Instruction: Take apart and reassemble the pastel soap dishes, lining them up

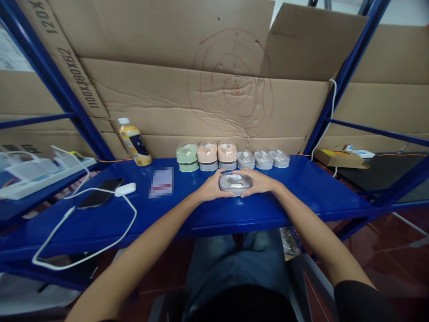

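A grey oval lidded container [235, 182] with a round sticker and a pale tab on top is between my two hands, over the blue table. My left hand [213, 187] wraps its left side, thumb along the near edge. On the opposite side my right hand [259, 182] grips it in the same way. Behind it stands a row of similar containers: a green stack [187, 154], two peach-topped stacks, one in the middle [208, 154] and one beside it [227, 153], then single grey containers [263, 159] at the right end.
On the blue table [318, 192], a yellow-labelled drink bottle [136, 142] stands at the back left. A phone [102, 192], a white cable [129, 223] and a blurred card [161, 182] lie to the left. Cardboard [150, 94] walls the back; blue posts [348, 67] frame the sides.
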`<act>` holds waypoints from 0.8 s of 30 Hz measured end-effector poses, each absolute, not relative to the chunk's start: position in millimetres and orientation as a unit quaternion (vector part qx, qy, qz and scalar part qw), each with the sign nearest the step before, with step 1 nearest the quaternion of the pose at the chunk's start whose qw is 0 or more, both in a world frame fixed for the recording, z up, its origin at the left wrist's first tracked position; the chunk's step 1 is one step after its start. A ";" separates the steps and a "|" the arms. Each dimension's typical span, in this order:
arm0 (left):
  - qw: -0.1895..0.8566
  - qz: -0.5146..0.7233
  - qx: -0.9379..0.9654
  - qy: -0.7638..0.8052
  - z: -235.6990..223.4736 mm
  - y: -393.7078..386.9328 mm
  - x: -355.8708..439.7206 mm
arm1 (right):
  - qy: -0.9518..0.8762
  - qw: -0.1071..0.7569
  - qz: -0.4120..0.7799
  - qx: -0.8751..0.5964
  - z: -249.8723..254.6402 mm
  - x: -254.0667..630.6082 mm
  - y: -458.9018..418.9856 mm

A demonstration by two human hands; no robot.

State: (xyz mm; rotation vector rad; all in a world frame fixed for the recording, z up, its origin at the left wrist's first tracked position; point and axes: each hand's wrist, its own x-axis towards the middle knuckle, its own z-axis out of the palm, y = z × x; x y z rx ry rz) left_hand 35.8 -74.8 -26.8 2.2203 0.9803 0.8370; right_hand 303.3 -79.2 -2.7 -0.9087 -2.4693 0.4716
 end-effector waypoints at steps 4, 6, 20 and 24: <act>0.261 0.328 0.821 0.388 -26.7 -75.8 32.0 | -0.860 0.308 0.170 -0.370 9.5 326.1 -84.9; 0.246 0.340 0.815 0.399 -27.5 -75.6 31.8 | -0.809 0.396 0.132 -0.415 20.0 346.9 -78.9; 0.197 0.331 0.822 0.419 -34.9 -70.0 36.2 | -0.449 0.328 -0.086 -0.827 23.1 427.6 -1.5; 0.197 0.331 0.824 0.416 -32.3 -71.4 37.3 | -0.462 0.374 -0.161 -0.788 24.7 411.0 -11.5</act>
